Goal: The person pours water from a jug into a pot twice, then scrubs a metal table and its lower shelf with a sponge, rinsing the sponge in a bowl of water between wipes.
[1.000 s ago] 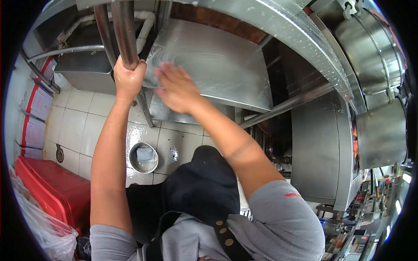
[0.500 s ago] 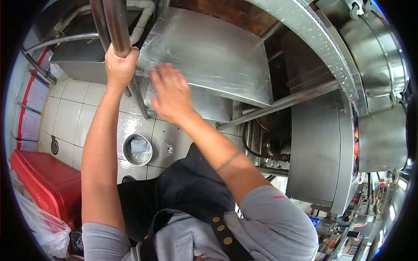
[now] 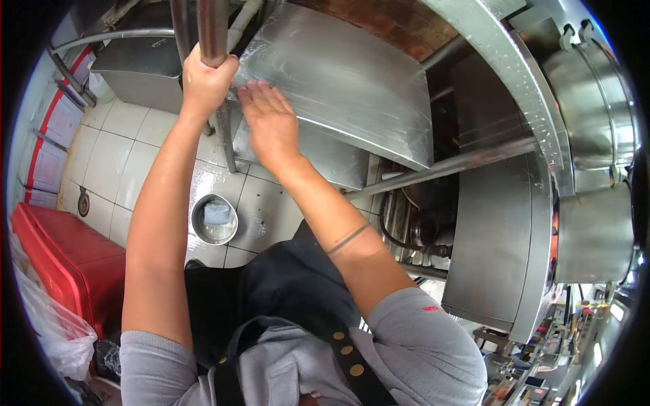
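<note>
My left hand (image 3: 208,82) is wrapped round an upright metal post (image 3: 213,30), with a second post just behind it. Fingers stretched out and side by side, my right hand (image 3: 272,125) lies over the near left edge of a stainless steel shelf (image 3: 345,81), palm hidden from view. Wet, soapy-looking smears cover the shelf top. A lower steel shelf (image 3: 325,159) shows beneath it. On the floor below stands a round metal basin (image 3: 195,222) with a folded grey-blue cloth (image 3: 217,214) and some liquid inside.
A red lidded bin (image 3: 64,264) and a clear plastic bag (image 3: 61,331) stand at the left. Wet floor tiles (image 3: 271,203) lie below. A metal crossbar (image 3: 467,161) runs right of the shelf. Large steel pots (image 3: 592,233) sit at the right, with flame beside one.
My right hand, blurred before, has come slightly up and toward the shelf's left corner, its fingers closer together. My left hand keeps its grip on the post. The view has shifted slightly.
</note>
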A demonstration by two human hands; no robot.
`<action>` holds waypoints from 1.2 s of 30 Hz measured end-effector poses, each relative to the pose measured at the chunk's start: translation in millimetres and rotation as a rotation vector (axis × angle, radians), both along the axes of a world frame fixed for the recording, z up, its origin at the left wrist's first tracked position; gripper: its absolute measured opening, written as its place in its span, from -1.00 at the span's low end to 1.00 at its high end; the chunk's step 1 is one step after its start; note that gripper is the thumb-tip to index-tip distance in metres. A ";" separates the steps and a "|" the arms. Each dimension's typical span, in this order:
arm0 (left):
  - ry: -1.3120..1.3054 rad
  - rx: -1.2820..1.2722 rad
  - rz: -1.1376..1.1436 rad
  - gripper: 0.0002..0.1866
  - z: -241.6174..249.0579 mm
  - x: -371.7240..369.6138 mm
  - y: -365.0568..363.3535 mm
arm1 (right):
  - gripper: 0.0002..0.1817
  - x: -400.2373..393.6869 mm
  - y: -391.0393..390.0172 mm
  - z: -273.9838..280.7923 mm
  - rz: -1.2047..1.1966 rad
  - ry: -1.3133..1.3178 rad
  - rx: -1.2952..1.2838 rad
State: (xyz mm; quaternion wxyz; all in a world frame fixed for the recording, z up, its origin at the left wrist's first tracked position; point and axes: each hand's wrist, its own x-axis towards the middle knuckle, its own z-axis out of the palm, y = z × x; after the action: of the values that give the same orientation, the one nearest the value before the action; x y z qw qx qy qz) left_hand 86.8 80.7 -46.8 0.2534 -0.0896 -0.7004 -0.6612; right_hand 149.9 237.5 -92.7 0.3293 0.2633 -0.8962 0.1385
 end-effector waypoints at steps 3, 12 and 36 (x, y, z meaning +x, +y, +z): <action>-0.040 -0.067 0.010 -0.91 5.7 5.1 -0.2 | -0.50 17.4 59.4 -2.4 -0.026 -0.048 0.007; -0.010 -0.047 0.020 -0.91 7.4 5.6 4.7 | -0.01 36.6 136.2 36.7 -0.628 -0.563 0.181; -0.013 -0.037 -0.048 -0.79 -8.2 2.9 -7.2 | -0.34 -243.5 6.0 12.7 -0.224 -0.400 0.191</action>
State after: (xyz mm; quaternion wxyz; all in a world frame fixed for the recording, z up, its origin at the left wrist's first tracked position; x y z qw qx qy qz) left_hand 89.6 73.5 -55.1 0.2313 -0.1065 -0.7117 -0.6547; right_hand -93.6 243.5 -80.0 0.1324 0.1598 -0.9761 0.0652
